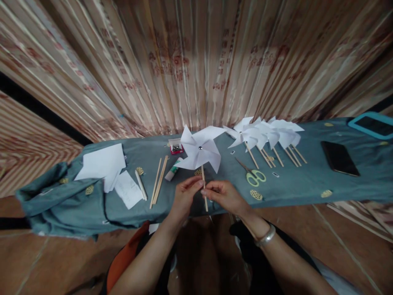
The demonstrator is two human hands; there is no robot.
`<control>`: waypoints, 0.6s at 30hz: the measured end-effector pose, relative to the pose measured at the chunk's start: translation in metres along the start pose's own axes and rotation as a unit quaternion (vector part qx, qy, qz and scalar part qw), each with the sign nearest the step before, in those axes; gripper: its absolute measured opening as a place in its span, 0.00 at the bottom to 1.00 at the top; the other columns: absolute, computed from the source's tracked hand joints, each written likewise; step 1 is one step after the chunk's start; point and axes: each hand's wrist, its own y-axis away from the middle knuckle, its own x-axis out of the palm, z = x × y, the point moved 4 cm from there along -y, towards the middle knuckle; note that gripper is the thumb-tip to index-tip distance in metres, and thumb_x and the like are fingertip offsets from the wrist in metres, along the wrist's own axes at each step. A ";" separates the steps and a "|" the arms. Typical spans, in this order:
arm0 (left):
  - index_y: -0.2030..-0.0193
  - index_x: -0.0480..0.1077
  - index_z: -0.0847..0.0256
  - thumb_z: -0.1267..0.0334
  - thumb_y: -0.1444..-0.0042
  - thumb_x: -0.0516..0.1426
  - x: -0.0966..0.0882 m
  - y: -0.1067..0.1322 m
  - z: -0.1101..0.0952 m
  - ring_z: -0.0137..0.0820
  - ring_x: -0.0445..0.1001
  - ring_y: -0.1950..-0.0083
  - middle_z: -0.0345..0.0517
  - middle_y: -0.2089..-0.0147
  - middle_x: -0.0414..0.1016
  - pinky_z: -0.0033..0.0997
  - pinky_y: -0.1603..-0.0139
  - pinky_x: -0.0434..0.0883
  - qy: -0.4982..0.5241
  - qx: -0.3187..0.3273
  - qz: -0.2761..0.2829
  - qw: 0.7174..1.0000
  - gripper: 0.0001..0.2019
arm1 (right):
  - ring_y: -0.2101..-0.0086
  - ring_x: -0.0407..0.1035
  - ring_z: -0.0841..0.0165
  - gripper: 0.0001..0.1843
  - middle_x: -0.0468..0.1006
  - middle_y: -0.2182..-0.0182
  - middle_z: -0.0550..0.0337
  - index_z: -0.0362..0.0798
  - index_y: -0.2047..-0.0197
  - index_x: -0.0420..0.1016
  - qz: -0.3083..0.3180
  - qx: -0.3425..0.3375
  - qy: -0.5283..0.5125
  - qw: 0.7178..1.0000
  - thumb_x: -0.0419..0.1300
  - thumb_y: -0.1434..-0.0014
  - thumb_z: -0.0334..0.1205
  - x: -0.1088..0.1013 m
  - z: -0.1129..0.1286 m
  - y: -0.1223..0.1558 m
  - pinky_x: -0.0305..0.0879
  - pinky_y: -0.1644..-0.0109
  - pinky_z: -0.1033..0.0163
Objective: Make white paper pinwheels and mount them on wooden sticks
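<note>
A white paper pinwheel [200,149] with a silver pin at its centre stands upright on a thin wooden stick [204,192]. My left hand [184,196] and my right hand [224,196] both pinch that stick just below the paper, fingertips meeting around it. A silver bangle sits on my right wrist. The hands hover at the near edge of a low table covered in grey-blue cloth [307,184].
Several finished white pinwheels [267,135] lie at the back right. Green-handled scissors [253,175], a glue stick [172,170], loose wooden sticks [159,180], white paper sheets [102,166], a black phone [339,157] and a blue-cased tablet [373,125] lie on the cloth. Curtains hang behind.
</note>
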 end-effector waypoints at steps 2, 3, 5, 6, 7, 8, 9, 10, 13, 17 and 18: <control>0.70 0.81 0.61 0.60 0.69 0.73 0.002 -0.001 0.001 0.28 0.73 0.68 0.44 0.71 0.80 0.30 0.59 0.69 0.002 0.001 0.005 1.000 0.16 | 0.78 0.59 0.74 0.22 0.70 0.81 0.66 0.46 0.76 0.76 0.003 -0.001 0.003 1.000 0.65 0.48 0.59 -0.001 -0.002 0.001 0.53 0.73 0.66; 0.71 0.81 0.61 0.60 0.70 0.73 0.003 -0.001 0.001 0.27 0.73 0.69 0.43 0.71 0.80 0.29 0.59 0.69 0.002 0.002 0.007 1.000 0.16 | 0.78 0.60 0.74 0.22 0.70 0.81 0.66 0.46 0.76 0.76 0.008 0.000 0.008 1.000 0.65 0.48 0.59 -0.003 -0.003 0.002 0.54 0.73 0.66; 0.72 0.80 0.60 0.60 0.70 0.73 0.004 -0.003 0.002 0.26 0.72 0.70 0.42 0.72 0.79 0.29 0.60 0.68 -0.002 0.006 0.010 1.000 0.15 | 0.77 0.61 0.73 0.21 0.73 0.80 0.65 0.46 0.74 0.78 0.011 0.005 0.024 1.000 0.65 0.49 0.58 -0.013 -0.004 0.003 0.55 0.72 0.66; 0.72 0.80 0.60 0.60 0.70 0.73 0.005 -0.004 0.002 0.26 0.72 0.70 0.42 0.72 0.80 0.28 0.60 0.68 -0.005 0.008 0.009 1.000 0.15 | 0.77 0.63 0.73 0.21 0.75 0.79 0.64 0.47 0.73 0.79 0.009 0.010 0.035 0.999 0.66 0.49 0.58 -0.021 -0.004 0.003 0.57 0.72 0.66; 0.72 0.80 0.60 0.60 0.70 0.73 0.006 -0.004 0.002 0.26 0.72 0.70 0.42 0.72 0.80 0.28 0.60 0.68 -0.007 0.010 0.007 1.000 0.15 | 0.76 0.64 0.72 0.21 0.76 0.78 0.63 0.47 0.73 0.79 -0.011 0.013 0.037 0.999 0.66 0.50 0.59 -0.032 -0.003 0.003 0.59 0.71 0.66; 0.72 0.81 0.60 0.60 0.70 0.73 0.006 -0.004 0.002 0.26 0.72 0.70 0.42 0.71 0.80 0.28 0.60 0.68 -0.010 0.011 0.003 1.000 0.15 | 0.76 0.65 0.72 0.21 0.77 0.78 0.62 0.47 0.74 0.79 -0.047 0.017 0.031 0.998 0.67 0.52 0.59 -0.045 -0.002 0.004 0.60 0.70 0.65; 0.72 0.81 0.60 0.59 0.70 0.73 0.007 -0.004 0.002 0.26 0.72 0.70 0.42 0.71 0.80 0.28 0.60 0.68 -0.014 0.011 0.002 1.000 0.15 | 0.75 0.66 0.71 0.22 0.78 0.77 0.61 0.47 0.74 0.79 -0.095 0.017 0.018 0.995 0.68 0.53 0.60 -0.059 -0.001 0.005 0.62 0.69 0.65; 0.72 0.81 0.61 0.59 0.70 0.73 0.008 -0.003 0.003 0.26 0.72 0.70 0.43 0.71 0.80 0.29 0.60 0.68 -0.019 0.010 0.004 1.000 0.15 | 0.74 0.67 0.71 0.22 0.79 0.75 0.60 0.47 0.73 0.79 -0.147 0.014 0.002 0.989 0.69 0.55 0.60 -0.072 0.001 0.006 0.63 0.68 0.64; 0.71 0.81 0.61 0.58 0.70 0.72 0.013 0.000 0.007 0.27 0.72 0.71 0.43 0.72 0.79 0.29 0.61 0.69 -0.041 0.001 0.024 0.999 0.16 | 0.69 0.73 0.68 0.25 0.82 0.70 0.59 0.48 0.67 0.80 -0.203 0.005 -0.054 0.978 0.73 0.62 0.59 -0.091 0.006 0.008 0.68 0.61 0.62; 0.72 0.80 0.61 0.58 0.70 0.73 0.017 0.003 0.011 0.27 0.72 0.71 0.42 0.73 0.79 0.28 0.62 0.69 -0.051 -0.006 0.037 0.998 0.16 | 0.71 0.73 0.68 0.27 0.80 0.73 0.62 0.50 0.68 0.78 -0.186 0.008 -0.112 0.976 0.75 0.68 0.58 -0.085 0.006 0.006 0.68 0.64 0.62; 0.72 0.80 0.61 0.58 0.70 0.73 0.018 0.004 0.012 0.27 0.72 0.71 0.42 0.73 0.79 0.28 0.62 0.69 -0.053 -0.004 0.037 0.998 0.15 | 0.73 0.71 0.69 0.27 0.79 0.75 0.63 0.50 0.69 0.77 -0.189 0.007 -0.116 0.975 0.75 0.68 0.59 -0.083 0.006 0.005 0.68 0.65 0.62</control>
